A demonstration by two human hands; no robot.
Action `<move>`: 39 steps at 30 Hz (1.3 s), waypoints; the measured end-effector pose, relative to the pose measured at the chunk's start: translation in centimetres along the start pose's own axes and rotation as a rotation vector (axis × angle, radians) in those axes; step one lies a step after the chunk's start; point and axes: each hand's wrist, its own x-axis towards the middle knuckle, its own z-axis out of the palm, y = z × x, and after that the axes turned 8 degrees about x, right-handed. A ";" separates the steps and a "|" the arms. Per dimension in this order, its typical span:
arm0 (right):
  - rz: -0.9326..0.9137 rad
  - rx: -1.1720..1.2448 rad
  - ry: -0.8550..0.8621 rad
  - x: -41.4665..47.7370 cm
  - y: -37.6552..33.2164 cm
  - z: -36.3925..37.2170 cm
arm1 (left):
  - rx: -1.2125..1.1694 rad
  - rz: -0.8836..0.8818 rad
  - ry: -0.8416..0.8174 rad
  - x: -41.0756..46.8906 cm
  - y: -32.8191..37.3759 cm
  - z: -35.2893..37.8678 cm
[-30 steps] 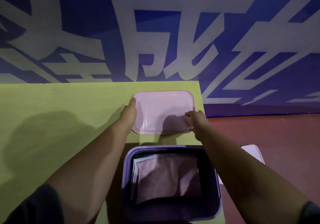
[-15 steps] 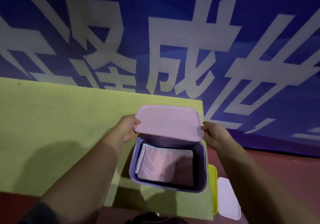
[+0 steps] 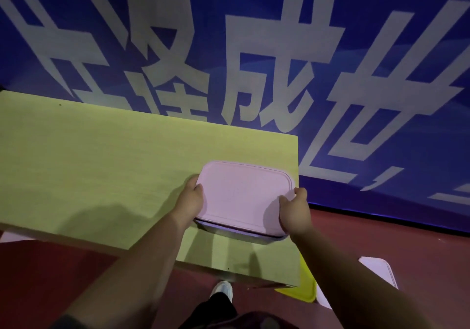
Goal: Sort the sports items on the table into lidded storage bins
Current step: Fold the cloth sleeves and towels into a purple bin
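Note:
A pale pink lid [image 3: 244, 196] lies flat over the purple storage bin [image 3: 241, 233], near the right end of the yellow-green table [image 3: 101, 171]. Only a thin strip of the bin's front rim shows under the lid; what is inside is hidden. My left hand [image 3: 189, 201] grips the lid's left edge, thumb on top. My right hand [image 3: 295, 213] grips the lid's front right corner, thumb on top as well.
On the red floor to the right of the table lie a yellow lid [image 3: 304, 290] and a white lid [image 3: 379, 271]. A blue banner with large white characters [image 3: 254, 61] stands behind the table. My shoe [image 3: 222, 289] shows below the table's front edge.
The lid went from lying on the table behind the open bin to being lifted and set down over it. The folded pink cloth inside is now covered.

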 end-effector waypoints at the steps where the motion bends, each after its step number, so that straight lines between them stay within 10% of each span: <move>1: 0.005 -0.007 0.003 -0.1 0.4 0.1 | -0.003 -0.003 -0.004 0.0 -0.4 0.2; 21: 0.270 0.194 0.215 3.1 2.1 -5.7 | 0.239 0.020 -0.079 4.9 7.4 4.9; 39: 0.439 0.855 0.848 -12.0 21.8 -43.8 | 0.405 0.354 -0.676 -20.5 20.6 43.8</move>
